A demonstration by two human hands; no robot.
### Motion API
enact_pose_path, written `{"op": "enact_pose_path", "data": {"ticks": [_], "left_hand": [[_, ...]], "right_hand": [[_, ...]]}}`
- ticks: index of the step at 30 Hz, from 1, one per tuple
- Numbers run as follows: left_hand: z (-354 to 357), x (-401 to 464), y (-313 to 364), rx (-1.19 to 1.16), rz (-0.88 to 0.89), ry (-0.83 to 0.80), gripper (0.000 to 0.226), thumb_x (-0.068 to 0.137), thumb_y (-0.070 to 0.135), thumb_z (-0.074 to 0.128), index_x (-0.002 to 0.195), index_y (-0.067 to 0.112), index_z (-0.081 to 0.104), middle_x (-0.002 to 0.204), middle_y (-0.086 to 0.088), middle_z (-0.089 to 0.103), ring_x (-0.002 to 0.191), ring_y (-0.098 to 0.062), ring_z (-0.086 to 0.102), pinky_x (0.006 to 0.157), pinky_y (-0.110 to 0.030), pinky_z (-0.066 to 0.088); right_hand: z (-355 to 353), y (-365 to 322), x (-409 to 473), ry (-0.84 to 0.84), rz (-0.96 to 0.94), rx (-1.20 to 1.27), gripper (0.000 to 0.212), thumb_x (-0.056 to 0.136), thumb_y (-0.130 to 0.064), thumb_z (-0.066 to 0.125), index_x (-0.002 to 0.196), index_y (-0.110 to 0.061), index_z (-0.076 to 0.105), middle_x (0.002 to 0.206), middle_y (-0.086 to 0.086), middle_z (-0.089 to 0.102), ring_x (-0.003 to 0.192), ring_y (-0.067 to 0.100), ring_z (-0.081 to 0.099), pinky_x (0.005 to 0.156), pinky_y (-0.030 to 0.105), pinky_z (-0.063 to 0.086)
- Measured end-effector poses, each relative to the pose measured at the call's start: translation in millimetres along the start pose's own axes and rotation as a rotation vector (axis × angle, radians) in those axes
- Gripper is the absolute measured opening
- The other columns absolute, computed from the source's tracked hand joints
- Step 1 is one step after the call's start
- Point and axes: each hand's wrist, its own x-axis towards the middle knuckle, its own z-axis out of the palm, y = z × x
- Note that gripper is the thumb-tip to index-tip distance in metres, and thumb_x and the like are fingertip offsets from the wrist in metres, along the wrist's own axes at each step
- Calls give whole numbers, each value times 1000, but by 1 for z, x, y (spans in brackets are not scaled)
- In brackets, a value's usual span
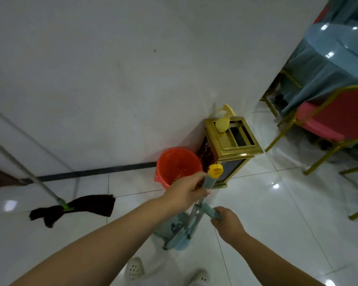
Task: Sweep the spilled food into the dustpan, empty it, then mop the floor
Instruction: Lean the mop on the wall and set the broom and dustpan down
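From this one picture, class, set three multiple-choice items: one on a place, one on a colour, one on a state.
1. Where does the mop stand?
A. propped against the wall
B. in the bin
C. on the chair

2. What colour is the bin?
A. green
B. orange-red
C. black

3. What is the left hand doing?
A. hanging idle
B. pressing the floor
C. gripping the yellow-capped handle

Answers:
1 A, its pole leans up the wall at left.
2 B, the orange-red bin stands beside the gold stand.
3 C, its fingers curl round the handle; the right hand holds a second teal handle.
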Motion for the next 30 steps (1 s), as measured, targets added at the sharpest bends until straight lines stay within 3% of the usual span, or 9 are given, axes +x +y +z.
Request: {"op": "enact_pose_path", "data": {"ticks": [4, 7, 10, 14, 18, 21, 23, 26, 30], "left_hand": [[-68, -29, -20, 51, 17, 40, 28, 89, 30, 60, 116, 30, 58, 103, 17, 62, 97, -5, 59, 85, -30, 50], [-114, -41, -29, 109, 10, 97, 29, 87, 27, 63, 116, 25, 60, 104, 10, 66, 95, -8, 60, 84, -37, 52], [-147, -49, -34, 125, 15, 157, 31, 86, 22, 64, 117, 21, 59, 107, 6, 66, 98, -13, 61, 86, -40, 52], [-182, -56, -47, 87, 9, 216, 36, 85, 17, 65, 121, 20, 60, 110, 5, 66, 101, -13, 62, 89, -36, 51], [-209, -52, -66, 65, -41, 293, 37, 82, 18, 66, 119, 20, 60, 105, 2, 70, 100, -16, 65, 89, -42, 52], [-226, -41, -80, 16, -75, 356, 34, 81, 17, 67, 115, 20, 62, 104, 4, 70, 100, -13, 65, 89, -40, 53], [-237, -30, -88, 16, -98, 393, 33, 80, 18, 68, 112, 23, 62, 101, 7, 70, 97, -8, 65, 85, -34, 55], [-252, -11, -95, 38, -140, 451, 30, 80, 19, 69, 107, 30, 62, 97, 16, 68, 92, 10, 61, 79, -18, 51], [-270, 19, -102, 12, -209, 519, 31, 81, 17, 69, 109, 29, 64, 101, 12, 70, 95, 8, 61, 84, -26, 52]], "right_hand": [[22, -63, 10, -24, -39, 9, 13, 92, -15, 55, 92, -28, 59, 80, -7, 56, 73, 11, 53, 64, 19, 41], [36, -105, 21, -34, -79, 37, 17, 92, -13, 56, 90, -30, 56, 77, -12, 55, 67, 4, 52, 57, 13, 41], [43, -140, 31, -36, -140, 82, 22, 91, -8, 56, 91, -30, 55, 80, -14, 56, 73, 3, 54, 60, 11, 40], [51, -175, 51, -108, -147, 141, 25, 88, -3, 57, 82, -27, 60, 77, -5, 60, 70, 10, 54, 60, 17, 44], [54, -205, 81, -155, -143, 174, 20, 89, -8, 58, 84, -27, 63, 80, -2, 63, 68, 10, 56, 59, 19, 44], [54, -226, 108, -164, -166, 144, 23, 88, -7, 59, 82, -29, 63, 83, -3, 67, 76, 12, 62, 65, 21, 49], [54, -237, 129, -153, -184, 126, 18, 86, -6, 59, 86, -21, 67, 85, 1, 69, 78, 17, 64, 69, 21, 50], [46, -253, 161, -142, -255, 66, 13, 85, -8, 60, 84, -17, 69, 74, -4, 66, 71, 15, 61, 54, 6, 42], [29, -274, 202, -171, -303, -3, 19, 85, -4, 58, 98, -9, 71, 85, 1, 71, 65, 6, 57, 53, 4, 38]]}}
